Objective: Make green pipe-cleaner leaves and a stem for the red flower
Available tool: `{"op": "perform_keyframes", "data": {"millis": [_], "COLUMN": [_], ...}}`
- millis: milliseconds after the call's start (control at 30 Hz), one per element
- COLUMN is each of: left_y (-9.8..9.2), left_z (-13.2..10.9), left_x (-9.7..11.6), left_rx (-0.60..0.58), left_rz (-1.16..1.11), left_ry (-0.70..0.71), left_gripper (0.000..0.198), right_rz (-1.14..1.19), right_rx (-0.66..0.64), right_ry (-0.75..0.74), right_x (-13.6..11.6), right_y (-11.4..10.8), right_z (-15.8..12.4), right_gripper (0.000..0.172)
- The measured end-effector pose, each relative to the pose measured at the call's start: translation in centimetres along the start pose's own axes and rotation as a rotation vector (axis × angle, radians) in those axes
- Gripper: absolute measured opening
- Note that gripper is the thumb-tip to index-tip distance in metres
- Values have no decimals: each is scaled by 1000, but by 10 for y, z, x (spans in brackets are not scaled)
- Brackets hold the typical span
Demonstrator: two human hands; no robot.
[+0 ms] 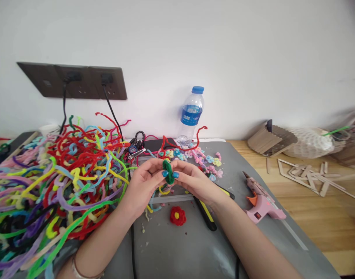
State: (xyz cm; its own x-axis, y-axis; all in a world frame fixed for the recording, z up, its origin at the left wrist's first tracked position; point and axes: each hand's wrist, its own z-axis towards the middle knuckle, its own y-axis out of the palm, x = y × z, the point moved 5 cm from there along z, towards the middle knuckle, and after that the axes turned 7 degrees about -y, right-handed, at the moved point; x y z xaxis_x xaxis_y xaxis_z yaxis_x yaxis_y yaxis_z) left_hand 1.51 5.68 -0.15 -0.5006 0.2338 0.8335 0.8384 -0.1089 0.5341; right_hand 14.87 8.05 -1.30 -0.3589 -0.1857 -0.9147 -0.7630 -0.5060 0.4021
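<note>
At the frame's centre a green pipe-cleaner loop [167, 170] was pinched between the fingertips of the left hand [142, 184] and right hand [194, 181]. It was judged light, fuzzy and easily bent, best held by its edges.

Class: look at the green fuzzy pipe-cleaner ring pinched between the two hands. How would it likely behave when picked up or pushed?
The green fuzzy pipe-cleaner ring is probably light and bendable yet shape-holding: it holds its curl between the left hand and right hand. Its fuzzy pile likely grips rather than slips. Set down, it would probably lie flat, not roll.
</note>
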Motion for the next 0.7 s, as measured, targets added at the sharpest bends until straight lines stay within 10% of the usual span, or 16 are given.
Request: {"op": "perform_keyframes", "data": {"millis": [700], "left_y": [1], "left_z": [-2], "left_x": [1], "left_rx": [20], "left_rz": [13], "left_ry": [-5], "left_gripper": [24], "right_rz": [4], "right_rx": [-7], "right_ry": [1], "right_x": [1], "right_y": [-1], "right_z": [0], "right_gripper": [31]}}
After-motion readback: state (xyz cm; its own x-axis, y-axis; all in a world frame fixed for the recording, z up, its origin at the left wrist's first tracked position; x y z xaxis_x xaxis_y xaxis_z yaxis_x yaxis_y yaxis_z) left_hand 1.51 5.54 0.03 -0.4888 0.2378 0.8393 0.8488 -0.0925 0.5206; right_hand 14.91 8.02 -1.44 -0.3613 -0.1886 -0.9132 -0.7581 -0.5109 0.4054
